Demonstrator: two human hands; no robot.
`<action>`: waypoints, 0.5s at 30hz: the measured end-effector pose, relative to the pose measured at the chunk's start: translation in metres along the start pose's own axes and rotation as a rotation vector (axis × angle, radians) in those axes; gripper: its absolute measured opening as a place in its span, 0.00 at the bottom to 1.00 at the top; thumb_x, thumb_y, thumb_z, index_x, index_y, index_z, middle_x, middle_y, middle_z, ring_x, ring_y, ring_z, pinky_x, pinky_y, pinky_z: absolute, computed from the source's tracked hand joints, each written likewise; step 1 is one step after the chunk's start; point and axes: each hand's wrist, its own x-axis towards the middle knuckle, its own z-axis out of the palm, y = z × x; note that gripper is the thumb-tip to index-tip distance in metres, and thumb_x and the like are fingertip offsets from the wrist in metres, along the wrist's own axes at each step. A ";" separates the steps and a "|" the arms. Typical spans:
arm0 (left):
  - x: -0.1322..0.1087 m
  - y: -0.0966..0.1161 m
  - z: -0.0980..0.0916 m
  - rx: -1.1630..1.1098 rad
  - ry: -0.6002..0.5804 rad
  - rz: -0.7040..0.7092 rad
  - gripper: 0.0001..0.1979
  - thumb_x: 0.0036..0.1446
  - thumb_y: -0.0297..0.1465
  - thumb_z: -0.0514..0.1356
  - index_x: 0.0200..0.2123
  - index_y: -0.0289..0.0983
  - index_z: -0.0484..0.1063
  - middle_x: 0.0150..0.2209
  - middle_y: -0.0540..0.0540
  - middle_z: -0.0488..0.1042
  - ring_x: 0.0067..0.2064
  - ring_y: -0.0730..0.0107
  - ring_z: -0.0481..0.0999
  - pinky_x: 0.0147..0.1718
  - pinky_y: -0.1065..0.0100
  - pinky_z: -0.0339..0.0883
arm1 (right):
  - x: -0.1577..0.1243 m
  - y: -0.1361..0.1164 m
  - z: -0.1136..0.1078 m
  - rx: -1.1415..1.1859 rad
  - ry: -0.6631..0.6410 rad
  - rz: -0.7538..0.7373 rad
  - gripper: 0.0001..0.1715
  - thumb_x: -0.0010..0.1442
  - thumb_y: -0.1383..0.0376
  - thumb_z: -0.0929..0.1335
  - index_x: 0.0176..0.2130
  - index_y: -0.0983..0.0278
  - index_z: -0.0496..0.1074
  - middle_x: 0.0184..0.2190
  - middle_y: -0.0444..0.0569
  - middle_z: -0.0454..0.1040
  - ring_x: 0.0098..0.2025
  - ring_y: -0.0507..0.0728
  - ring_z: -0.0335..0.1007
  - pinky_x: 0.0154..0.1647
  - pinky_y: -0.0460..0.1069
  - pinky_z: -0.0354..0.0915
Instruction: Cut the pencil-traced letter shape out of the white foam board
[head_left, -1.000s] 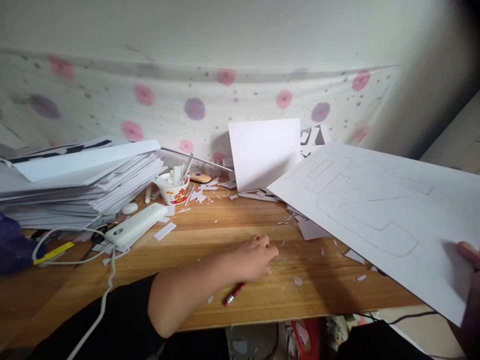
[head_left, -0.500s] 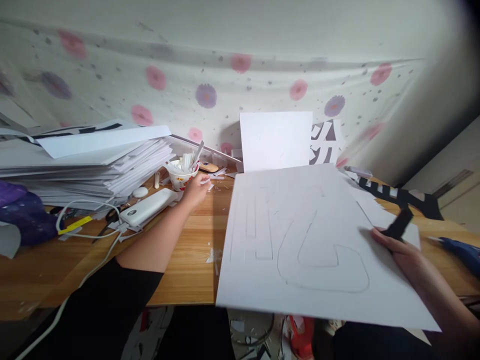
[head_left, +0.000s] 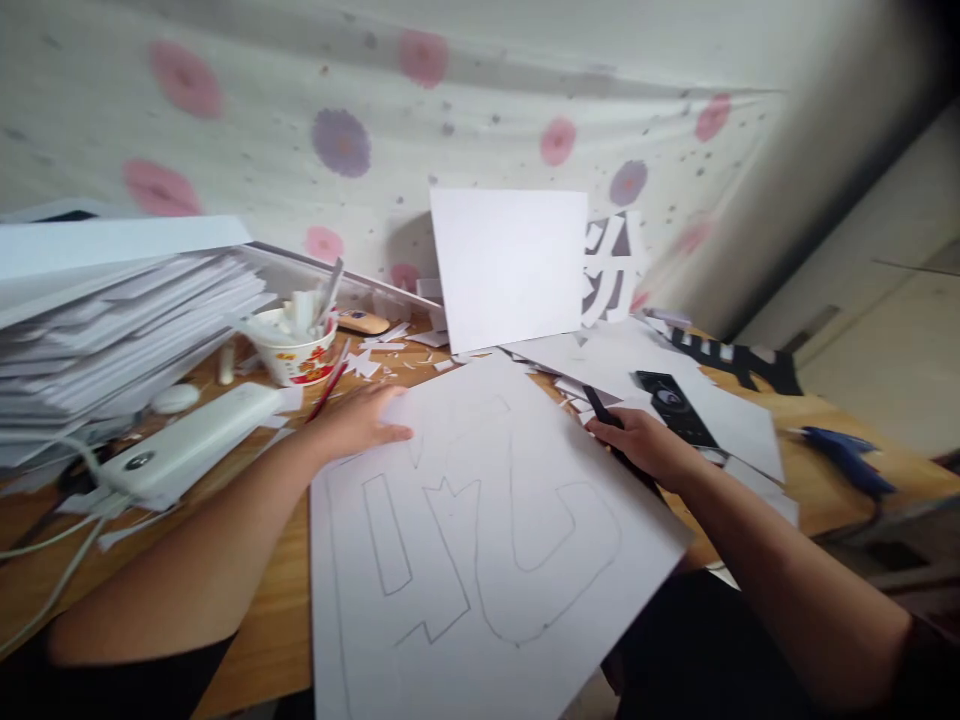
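Across the lower middle of the frame stretched a white board [head_left: 540, 600] marked with pencilled outlines, over a wooden table [head_left: 274, 610]. At its upper-left edge the left hand [head_left: 366, 420] lay with the thumb on its face, though whether it pinched the board could not be told, while right of centre the right hand [head_left: 637, 440] grasped a black tool [head_left: 601, 405] beside the board's right edge.
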 end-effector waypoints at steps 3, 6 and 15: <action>0.005 -0.004 0.000 0.077 -0.012 -0.035 0.38 0.45 0.47 0.64 0.58 0.34 0.68 0.62 0.32 0.67 0.62 0.45 0.67 0.60 0.55 0.57 | 0.002 0.019 -0.041 -0.080 0.317 -0.044 0.12 0.54 0.58 0.71 0.36 0.63 0.74 0.26 0.49 0.79 0.17 0.51 0.65 0.16 0.46 0.61; 0.007 -0.004 0.000 0.097 -0.012 -0.047 0.36 0.46 0.47 0.64 0.57 0.36 0.69 0.62 0.34 0.68 0.62 0.46 0.67 0.59 0.56 0.58 | -0.002 0.049 -0.086 -0.176 0.579 -0.007 0.09 0.50 0.67 0.70 0.35 0.62 0.72 0.32 0.50 0.81 0.16 0.50 0.64 0.17 0.47 0.61; 0.011 -0.007 0.004 0.118 -0.015 -0.043 0.32 0.48 0.47 0.63 0.55 0.41 0.71 0.61 0.41 0.70 0.61 0.50 0.68 0.58 0.60 0.58 | 0.003 0.086 -0.105 -0.188 0.527 0.063 0.12 0.45 0.72 0.69 0.33 0.62 0.72 0.36 0.49 0.83 0.16 0.50 0.65 0.16 0.46 0.60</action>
